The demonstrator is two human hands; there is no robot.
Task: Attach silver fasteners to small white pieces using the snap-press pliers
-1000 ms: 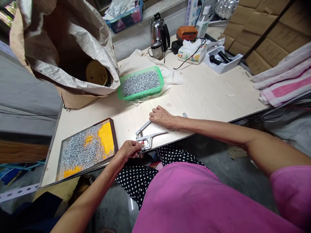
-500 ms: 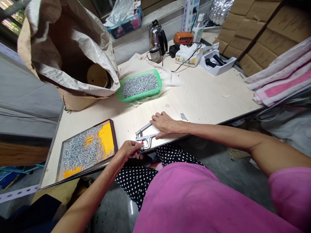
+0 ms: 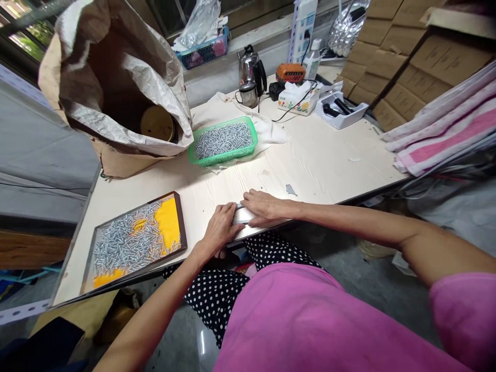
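A metal plier-like hand tool lies at the near edge of the pale wooden table, almost wholly covered by both hands. My left hand lies over its head end with fingers curled down on it. My right hand presses on its handles from the right, fingers closed over them. To the left sits a dark-framed tray with a yellow floor and several small silver metal pieces in it. Further back stands a green basket full of the same silver pieces.
A big open paper sack stands at the back left. At the far edge are a kettle, a metal cup, a tissue box, an orange device and a white tray. Folded towels and cardboard boxes lie right.
My left hand moved from the tool's head onto the top of it. My right hand slid from the upper handle down over both handles, pressing them together. The tool is now mostly hidden.
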